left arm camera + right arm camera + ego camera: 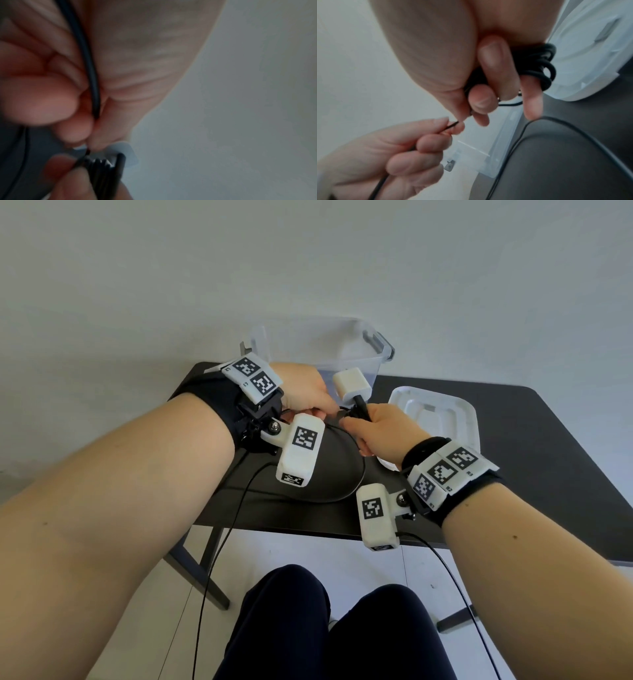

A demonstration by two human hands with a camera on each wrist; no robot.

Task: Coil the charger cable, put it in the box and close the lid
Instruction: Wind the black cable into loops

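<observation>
Your right hand (376, 429) is clamped on the wound loops of the charger cable (539, 65), with the white plug block (352, 386) sticking up above the knuckles and the bundle's long axis running roughly upright. Just to its left, your left hand (305, 392) pinches the free strand between thumb and fingers (436, 142), fists nearly touching. The loose tail (346, 474) sags onto the dark surface (513, 440) below you, so the next wrap feeds from your left; the clear box (322, 347) waits open just beyond, its lid (442, 412) lying at your right.
</observation>
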